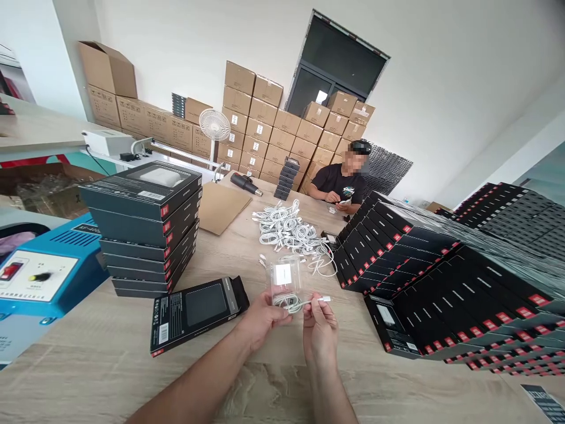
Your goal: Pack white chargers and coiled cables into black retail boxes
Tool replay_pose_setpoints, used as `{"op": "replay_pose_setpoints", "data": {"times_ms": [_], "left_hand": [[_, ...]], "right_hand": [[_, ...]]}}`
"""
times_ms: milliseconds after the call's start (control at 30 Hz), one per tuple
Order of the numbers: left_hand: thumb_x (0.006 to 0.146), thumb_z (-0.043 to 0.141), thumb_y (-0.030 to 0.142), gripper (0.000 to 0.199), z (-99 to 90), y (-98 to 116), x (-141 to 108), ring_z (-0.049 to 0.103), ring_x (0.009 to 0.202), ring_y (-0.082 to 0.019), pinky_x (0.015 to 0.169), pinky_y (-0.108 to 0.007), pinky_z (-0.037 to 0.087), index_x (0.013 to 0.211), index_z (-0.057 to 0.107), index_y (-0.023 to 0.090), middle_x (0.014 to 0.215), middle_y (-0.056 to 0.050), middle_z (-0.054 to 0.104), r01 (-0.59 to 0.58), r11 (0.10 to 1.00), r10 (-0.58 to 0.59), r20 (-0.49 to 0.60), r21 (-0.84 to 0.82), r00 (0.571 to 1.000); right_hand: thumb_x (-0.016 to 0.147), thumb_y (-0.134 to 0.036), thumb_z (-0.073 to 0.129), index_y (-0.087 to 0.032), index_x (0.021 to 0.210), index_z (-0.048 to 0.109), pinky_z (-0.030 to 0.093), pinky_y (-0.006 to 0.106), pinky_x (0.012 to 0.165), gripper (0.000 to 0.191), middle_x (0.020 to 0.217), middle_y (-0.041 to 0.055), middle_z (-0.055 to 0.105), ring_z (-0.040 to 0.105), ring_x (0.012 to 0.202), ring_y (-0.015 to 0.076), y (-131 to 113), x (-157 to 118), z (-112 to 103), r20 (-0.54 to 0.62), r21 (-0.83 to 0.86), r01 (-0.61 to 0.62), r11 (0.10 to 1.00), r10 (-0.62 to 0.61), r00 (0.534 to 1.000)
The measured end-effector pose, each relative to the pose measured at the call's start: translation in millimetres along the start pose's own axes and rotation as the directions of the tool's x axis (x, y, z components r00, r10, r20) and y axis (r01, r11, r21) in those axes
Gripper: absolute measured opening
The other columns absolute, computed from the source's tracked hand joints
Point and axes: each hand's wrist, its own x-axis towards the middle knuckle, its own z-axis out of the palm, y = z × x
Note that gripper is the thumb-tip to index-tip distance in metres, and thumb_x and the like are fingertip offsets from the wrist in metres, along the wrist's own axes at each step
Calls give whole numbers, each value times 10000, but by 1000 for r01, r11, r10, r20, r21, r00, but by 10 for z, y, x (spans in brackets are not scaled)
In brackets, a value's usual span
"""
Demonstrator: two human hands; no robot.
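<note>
My left hand [268, 317] grips a clear plastic tray [299, 281] at its lower edge. In the tray's upper part sits a white charger [283, 274], and a coiled white cable [289, 302] lies across its lower part. Between the thumb and fingers of my right hand [320, 324] is the free end of that cable, its plug [324, 299] sticking out to the right. Left of my hands, a black box [205, 306] lies on the table with its end flap open. Beyond the tray is a heap of coiled white cables [286, 227].
Stacked black boxes [145, 229] stand at left beside a blue machine [53, 277]. Long rows of black boxes [477, 294] fill the right side. A heat gun [246, 184] and a cardboard sheet [223, 206] lie farther back. Across the table sits another person [342, 185].
</note>
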Motion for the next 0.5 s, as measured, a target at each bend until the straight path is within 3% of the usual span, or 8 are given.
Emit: {"op": "replay_pose_setpoints", "data": {"times_ms": [100, 200, 300, 400, 500], "left_hand": [[495, 829, 51, 519, 8, 2, 1, 697, 884, -250, 824, -376, 517, 992, 736, 168, 925, -70, 763, -13, 1000, 13, 4, 1, 1000], [474, 877, 75, 574, 22, 23, -8, 699, 856, -227, 788, -342, 523, 1010, 696, 173, 944, -64, 753, -5, 1000, 5, 1, 9, 1000], [514, 923, 189, 665, 10, 37, -21, 713, 744, -225, 680, -339, 541, 1105, 618, 188, 904, -63, 737, 44, 991, -42, -19, 123, 999], [556, 914, 247, 729, -8, 20, -42, 690, 580, -214, 539, -298, 511, 1187, 552, 207, 718, -4, 695, 29, 954, -39, 27, 297, 999], [572, 872, 209, 716, 10, 0, -81, 619, 479, -177, 441, -244, 442, 1198, 524, 210, 593, 44, 643, -25, 860, -14, 72, 510, 997]], "right_hand": [[696, -457, 809, -186, 771, 692, 521, 278, 659, 305, 802, 18, 678, 575, 619, 119, -85, -30, -10, 87, -147, 47, 988, -34, 996], [770, -483, 743, -165, 833, 716, 497, 299, 699, 326, 762, 29, 677, 596, 687, 157, -237, -28, -19, 204, -352, 179, 919, -111, 973], [803, -511, 695, -162, 877, 707, 479, 285, 664, 357, 805, 39, 684, 585, 683, 158, -347, -2, -48, 218, -421, 257, 870, -179, 960], [793, -538, 680, -155, 896, 692, 425, 253, 533, 397, 638, -8, 617, 506, 540, 132, -334, 0, -99, 202, -462, 187, 867, -102, 974], [782, -543, 685, -160, 877, 672, 383, 238, 486, 395, 552, -46, 547, 455, 483, 119, -287, -1, -126, 203, -464, 124, 877, -31, 979]]}}
